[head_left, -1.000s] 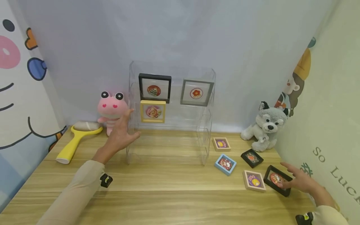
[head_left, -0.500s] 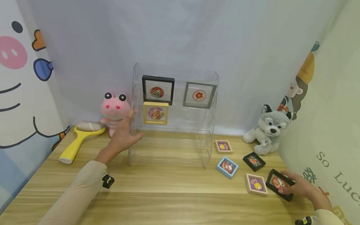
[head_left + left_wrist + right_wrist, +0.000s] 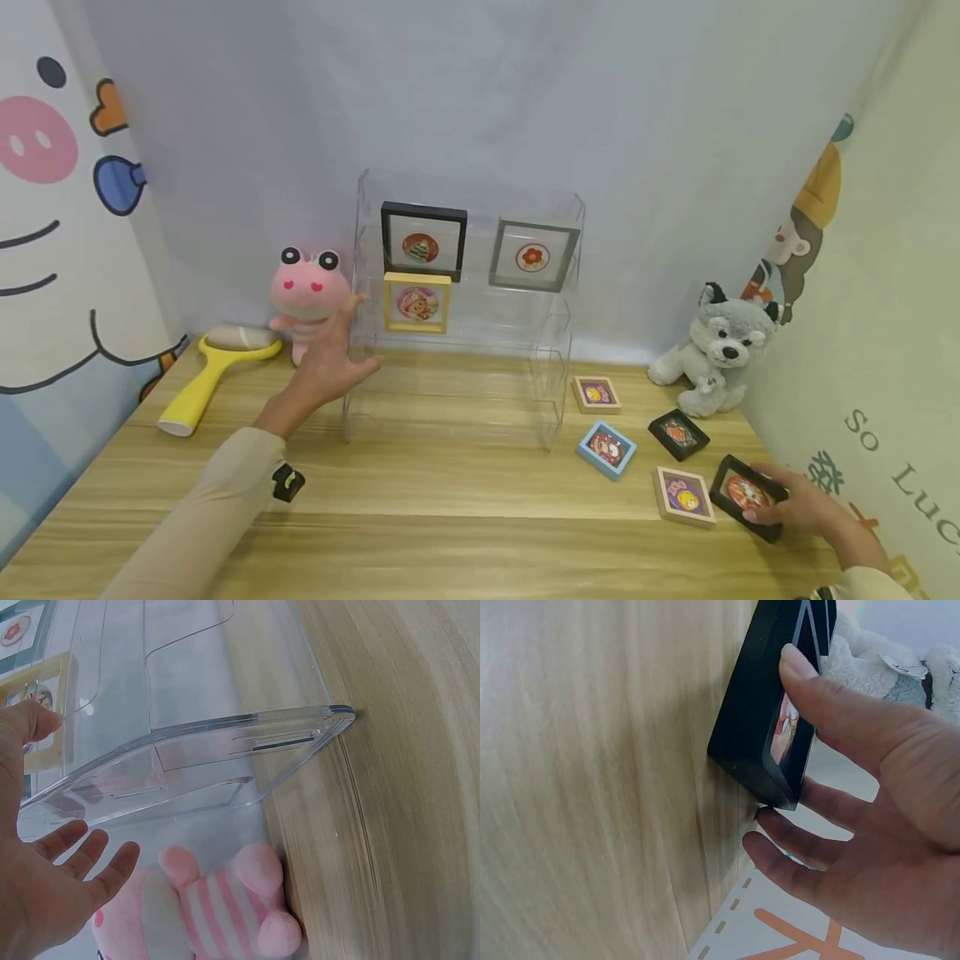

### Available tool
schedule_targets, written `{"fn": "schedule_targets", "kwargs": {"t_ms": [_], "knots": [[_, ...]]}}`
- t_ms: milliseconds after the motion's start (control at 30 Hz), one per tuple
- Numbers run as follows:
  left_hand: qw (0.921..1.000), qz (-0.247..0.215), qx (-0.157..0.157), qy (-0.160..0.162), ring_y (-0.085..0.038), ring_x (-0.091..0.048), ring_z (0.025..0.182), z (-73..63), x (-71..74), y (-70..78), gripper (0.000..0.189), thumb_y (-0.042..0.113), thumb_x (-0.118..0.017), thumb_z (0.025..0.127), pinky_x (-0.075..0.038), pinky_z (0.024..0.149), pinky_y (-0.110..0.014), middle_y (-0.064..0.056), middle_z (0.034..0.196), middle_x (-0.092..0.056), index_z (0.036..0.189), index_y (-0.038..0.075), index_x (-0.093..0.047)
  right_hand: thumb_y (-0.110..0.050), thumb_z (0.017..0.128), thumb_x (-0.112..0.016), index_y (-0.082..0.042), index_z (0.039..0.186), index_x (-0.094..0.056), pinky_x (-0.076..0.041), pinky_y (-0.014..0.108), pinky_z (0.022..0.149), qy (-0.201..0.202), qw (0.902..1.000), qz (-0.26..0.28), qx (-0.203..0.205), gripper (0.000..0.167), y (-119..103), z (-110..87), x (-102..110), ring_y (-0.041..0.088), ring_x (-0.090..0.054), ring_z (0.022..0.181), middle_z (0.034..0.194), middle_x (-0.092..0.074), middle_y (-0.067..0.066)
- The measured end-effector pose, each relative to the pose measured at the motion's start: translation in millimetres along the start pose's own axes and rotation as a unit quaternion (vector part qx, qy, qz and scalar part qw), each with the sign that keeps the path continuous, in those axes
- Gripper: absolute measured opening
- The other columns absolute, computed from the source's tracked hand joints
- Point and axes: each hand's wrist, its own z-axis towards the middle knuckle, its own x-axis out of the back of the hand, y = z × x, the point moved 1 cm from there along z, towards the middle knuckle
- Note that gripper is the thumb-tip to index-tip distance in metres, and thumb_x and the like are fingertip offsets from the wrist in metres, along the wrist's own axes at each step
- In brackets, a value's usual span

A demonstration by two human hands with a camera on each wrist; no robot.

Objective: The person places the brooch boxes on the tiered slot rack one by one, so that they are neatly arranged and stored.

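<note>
My left hand (image 3: 326, 362) is at the left side panel of a clear acrylic display rack (image 3: 468, 396). In the left wrist view its thumb lies in front of the panel, with several fingers spread loosely outside it. At the right, my right hand (image 3: 798, 500) pinches a black picture frame (image 3: 720, 492) with a red round picture. The right wrist view shows the thumb on the front of the frame and other fingers by its lower edge; the index finger is partly hidden. On the rack stand a black frame (image 3: 424, 210), a grey frame (image 3: 534, 285) and a yellow frame (image 3: 417, 327).
Several small frames lie right of the rack: a blue frame (image 3: 606, 450), a small black frame (image 3: 678, 434), a beige frame (image 3: 684, 497) and another beige frame (image 3: 597, 394). A grey plush dog (image 3: 716, 350), pink plush toy (image 3: 307, 292) and yellow-handled lint roller (image 3: 197, 387) stand around.
My right hand has come down onto the black frame, and its thumb and fingers have closed on it. The left hand stays at the rack; the head view has shifted slightly.
</note>
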Motion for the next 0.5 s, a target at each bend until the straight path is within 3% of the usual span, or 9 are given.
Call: {"fn": "schedule_targets", "kwargs": {"t_ms": [333, 500], "knots": [[1.0, 0.0, 0.0, 0.005, -0.048, -0.045, 0.133, 0.8, -0.6, 0.1, 0.089, 0.012, -0.077, 0.078, -0.041, 0.105, -0.068, -0.028, 0.15, -0.04, 0.151, 0.011, -0.027, -0.033, 0.081, -0.082, 0.022, 0.138, -0.029, -0.047, 0.067, 0.09, 0.021, 0.9995, -0.021, 0.005, 0.095, 0.0, -1.4, 0.1, 0.068, -0.045, 0.116, 0.129, -0.042, 0.052], [1.0, 0.0, 0.004, 0.007, -0.048, -0.045, 0.134, 0.2, -0.2, 0.6, 0.09, 0.013, -0.078, 0.077, -0.041, 0.105, -0.067, -0.027, 0.151, -0.04, 0.151, 0.012, -0.027, -0.024, 0.074, -0.087, 0.022, 0.132, -0.039, -0.052, 0.062, 0.085, 0.072, 0.9954, -0.052, 0.037, 0.089, 2.0, 1.0, -0.9, 0.054, -0.06, 0.101, 0.11, -0.058, 0.046]]}}
